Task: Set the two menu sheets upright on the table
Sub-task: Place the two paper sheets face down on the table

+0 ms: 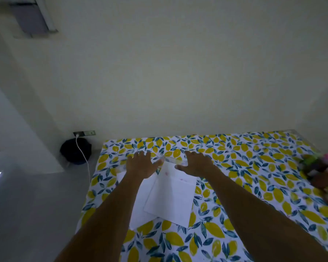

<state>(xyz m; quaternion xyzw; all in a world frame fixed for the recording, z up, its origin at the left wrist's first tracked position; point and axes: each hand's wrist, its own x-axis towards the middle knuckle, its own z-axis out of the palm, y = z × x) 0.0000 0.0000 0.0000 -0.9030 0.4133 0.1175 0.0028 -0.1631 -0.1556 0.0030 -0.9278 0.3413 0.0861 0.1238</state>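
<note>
two white menu sheets (169,197), flat, overlapping, on table

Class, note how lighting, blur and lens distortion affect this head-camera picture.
Head view: dim, bluish-green light; wide-angle lens bows the wall and table edge; both hands, left hand and right hand, are soft with blur; colourful items at right are smeared; white sheets look washed out.

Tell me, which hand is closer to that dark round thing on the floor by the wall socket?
Left. The left hand is nearer the dark round object; the right hand hovers farther along the table.
</note>
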